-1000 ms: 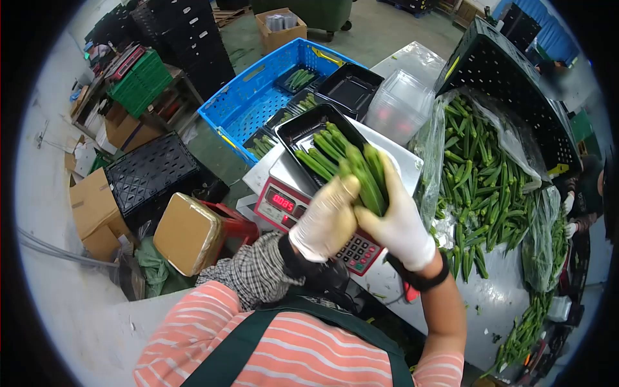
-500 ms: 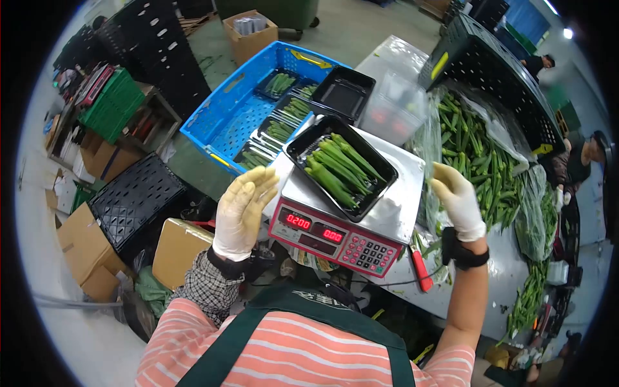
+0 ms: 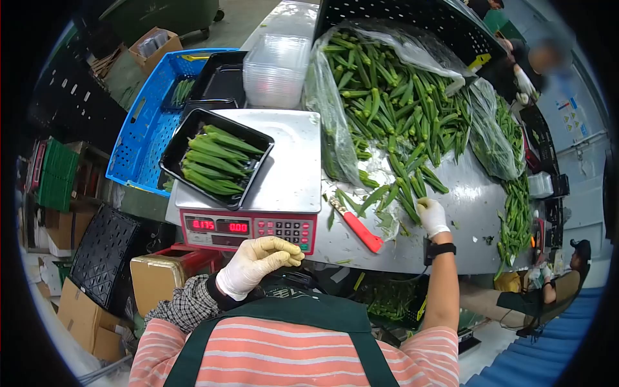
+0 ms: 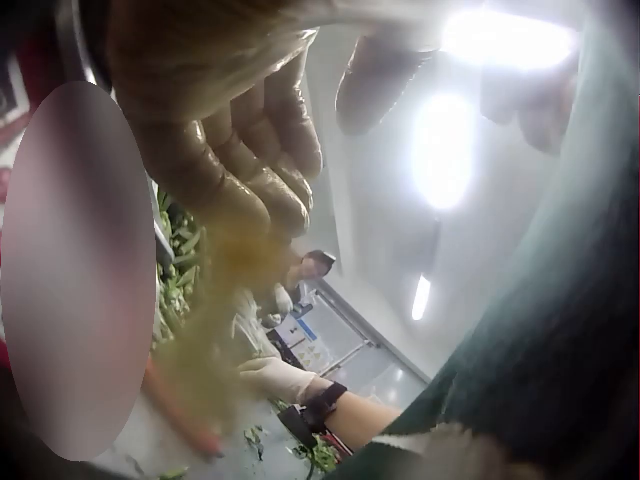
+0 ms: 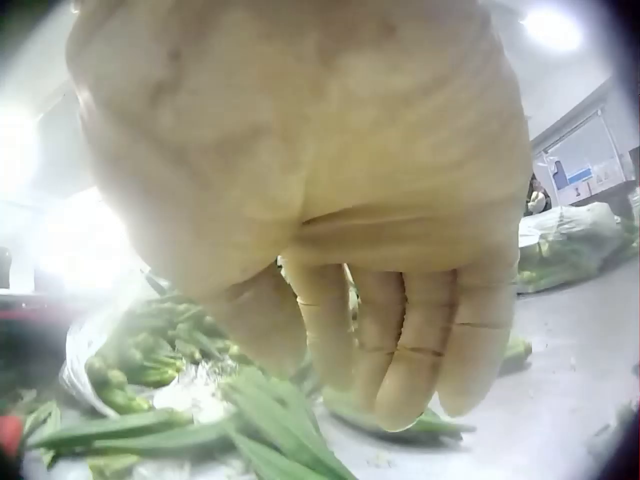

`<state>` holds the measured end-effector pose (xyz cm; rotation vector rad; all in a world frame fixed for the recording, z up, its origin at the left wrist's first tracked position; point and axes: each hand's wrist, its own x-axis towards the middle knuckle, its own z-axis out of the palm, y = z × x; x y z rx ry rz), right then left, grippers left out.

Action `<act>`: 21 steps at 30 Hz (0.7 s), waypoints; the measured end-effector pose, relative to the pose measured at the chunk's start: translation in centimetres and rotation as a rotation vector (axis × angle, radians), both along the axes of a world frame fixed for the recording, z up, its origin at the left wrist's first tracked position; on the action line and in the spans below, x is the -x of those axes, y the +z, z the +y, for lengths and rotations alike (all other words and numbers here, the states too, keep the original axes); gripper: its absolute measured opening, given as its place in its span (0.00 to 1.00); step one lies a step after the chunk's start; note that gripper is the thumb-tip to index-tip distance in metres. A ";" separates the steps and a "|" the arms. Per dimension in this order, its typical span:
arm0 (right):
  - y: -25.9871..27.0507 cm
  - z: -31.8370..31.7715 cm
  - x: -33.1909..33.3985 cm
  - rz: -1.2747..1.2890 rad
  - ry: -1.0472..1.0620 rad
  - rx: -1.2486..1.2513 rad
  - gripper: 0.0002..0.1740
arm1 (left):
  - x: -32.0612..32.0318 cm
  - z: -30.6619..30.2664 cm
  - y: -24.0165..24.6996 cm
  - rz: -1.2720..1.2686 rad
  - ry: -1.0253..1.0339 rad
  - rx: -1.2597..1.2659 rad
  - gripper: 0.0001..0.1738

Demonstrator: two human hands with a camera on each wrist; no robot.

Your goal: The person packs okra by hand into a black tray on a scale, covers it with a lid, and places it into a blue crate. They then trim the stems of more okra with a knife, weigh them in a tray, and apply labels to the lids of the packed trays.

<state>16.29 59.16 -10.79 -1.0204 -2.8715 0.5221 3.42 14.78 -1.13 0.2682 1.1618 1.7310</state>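
Observation:
My gloved left hand [image 3: 259, 266] hovers in front of the scale's keypad, fingers loosely curled and holding nothing; the left wrist view also shows its bent fingers [image 4: 255, 150]. On the scale [image 3: 296, 161], whose display reads 0.175, a black tray [image 3: 169, 161] with several okra pods [image 3: 216, 158] sits tilted toward the left. My gloved right hand [image 3: 433, 217] is low over loose okra [image 3: 406, 187] at the near side of the pile. In the right wrist view its fingers [image 5: 430, 350] point down, with okra pods [image 5: 285, 425] close beside the thumb and behind the fingertips.
A red-handled knife [image 3: 358, 227] lies right of the scale. Behind stand stacked clear containers [image 3: 276, 68], black trays [image 3: 216, 80] and a blue crate [image 3: 132, 138]. A plastic bag [image 3: 322, 103] of okra spills from a dark crate [image 3: 412, 16]. Other people work at the right.
The hands set okra in the tray and parted. The right hand then went right to the loose okra; the left moved in front of the scale. The reading changed from 0.200 to 0.175.

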 end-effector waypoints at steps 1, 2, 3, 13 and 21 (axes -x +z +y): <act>-0.6 -0.1 0.5 0.024 -0.001 -0.010 0.12 | -0.3 0.8 -0.2 0.000 -0.004 0.007 0.14; -1.1 -0.2 1.0 0.038 -0.005 0.010 0.12 | -0.7 1.7 -0.5 -0.002 -0.013 0.016 0.14; -1.1 -0.6 1.6 0.051 -0.008 0.029 0.13 | -1.1 2.5 -0.7 -0.005 -0.020 0.025 0.14; 6.4 -1.7 1.0 0.303 0.209 0.516 0.10 | -4.5 12.4 -2.4 -0.014 -0.114 0.027 0.21; 2.9 -1.2 0.6 0.254 0.186 0.405 0.13 | -5.6 16.6 -7.0 -0.562 0.129 -0.032 0.17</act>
